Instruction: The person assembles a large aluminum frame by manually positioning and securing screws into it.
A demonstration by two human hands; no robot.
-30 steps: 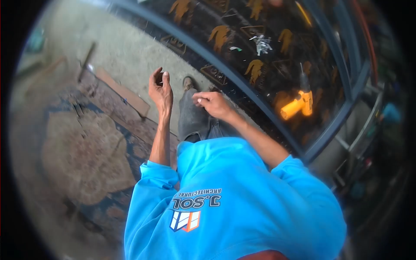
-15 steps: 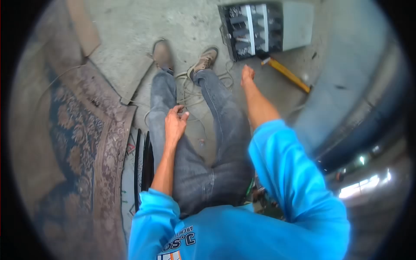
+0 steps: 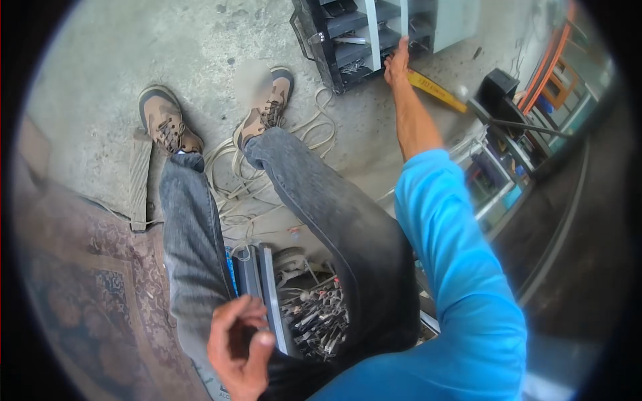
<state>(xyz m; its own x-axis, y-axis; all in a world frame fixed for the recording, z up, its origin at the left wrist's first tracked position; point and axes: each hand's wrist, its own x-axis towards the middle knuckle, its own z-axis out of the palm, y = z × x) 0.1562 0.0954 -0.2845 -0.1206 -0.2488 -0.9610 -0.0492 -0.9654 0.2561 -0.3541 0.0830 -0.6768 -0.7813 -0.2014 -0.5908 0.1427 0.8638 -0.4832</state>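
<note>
My right hand (image 3: 398, 61) reaches to the near edge of a dark compartment case (image 3: 326, 59), thumb and fingers apart at one of the pale strips (image 3: 373, 33) that run across it. Small metal pieces, like nails or screws, lie in its compartments. Close by the right wrist, a yellow bar (image 3: 436, 90) with dark lettering rests on the floor. Over my left thigh, my left hand (image 3: 239, 351) hangs in the air, its fingers loosely curled and the thumb apart, with nothing seen in it.
Tangled pale cord (image 3: 231, 180) lies around my shoes. Between my legs is a heap of metal tools or parts (image 3: 317, 317) beside upright grey strips (image 3: 257, 287). A patterned carpet (image 3: 107, 294) covers the left side; a framed glass panel (image 3: 491, 174) stands to the right.
My right hand has moved from beside the case onto its edge. My left hand has come back towards my body. My feet and the whole view have shifted, showing the tool heap.
</note>
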